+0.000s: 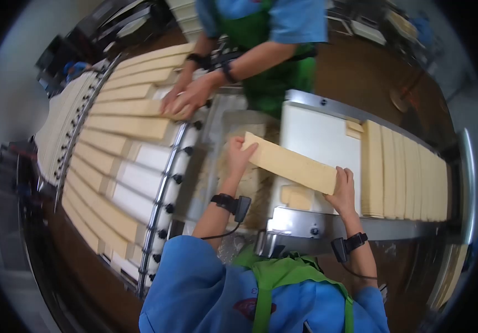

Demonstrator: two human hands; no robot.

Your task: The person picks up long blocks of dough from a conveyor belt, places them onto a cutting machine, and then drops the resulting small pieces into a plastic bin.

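Tan flat slab — seemingly stiff, brittle — left hand and right hand clasp its ends, above the white belt edge.

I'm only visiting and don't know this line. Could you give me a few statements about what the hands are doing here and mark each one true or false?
1. The person's left hand and right hand hold one long tan slab by its two ends. True.
2. That slab lies flat on the curved conveyor. False: it is held up in the air, to the right of the conveyor.
3. A co-worker's hands rest on a slab that lies on the curved conveyor. True.
4. The person's wrists are bare. False: each carries a black wristband with a small device on it.
5. A row of slabs lies side by side to the right of the hands. True.
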